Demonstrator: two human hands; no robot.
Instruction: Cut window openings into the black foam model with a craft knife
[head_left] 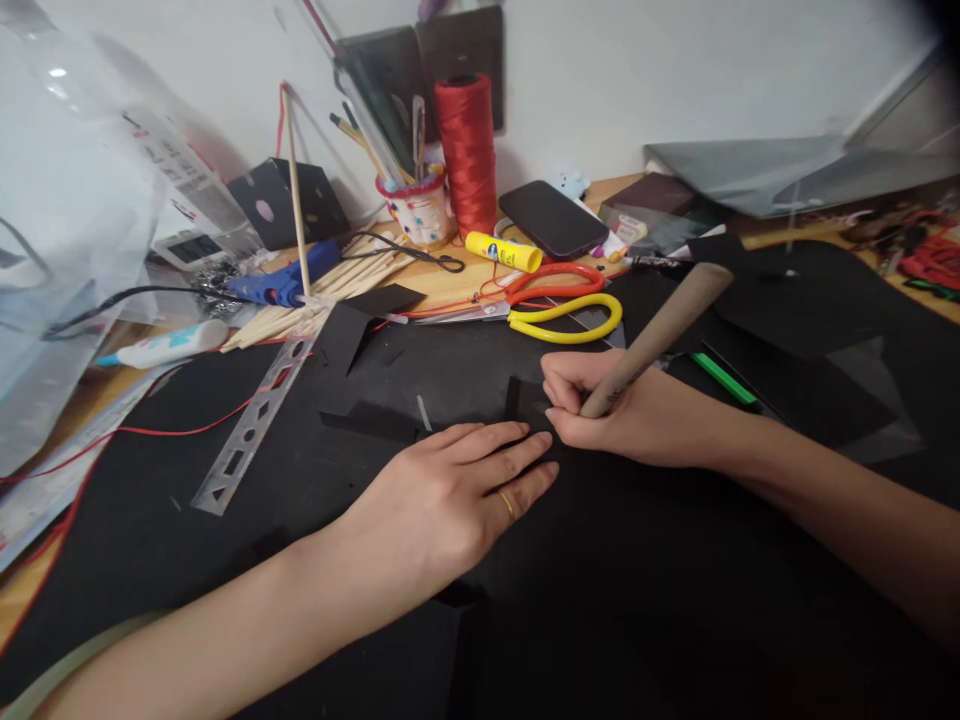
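My left hand [469, 490] lies flat, fingers stretched out, on black paper over the black mat [600, 580]. A ring is on one finger. Just beyond its fingertips, my right hand [600, 410] is closed around a thick, grey-brown, pen-like tool [656, 335] that widens toward its top end. The tool leans up to the right; its working tip is hidden behind my fingers. Under and beside the fingers of both hands sits a small folded black paper piece [527, 400]. Scissors [562, 310] with red and yellow handles lie behind my right hand.
A clear stencil ruler [251, 430] and black paper scraps [345, 335] lie left. Behind are a blue glue gun [277, 287], wooden sticks [367, 265], a pen cup [416, 215], red ribbon spool [466, 150], yellow glue stick [502, 252] and phone [553, 218]. A green strip [724, 378] lies right.
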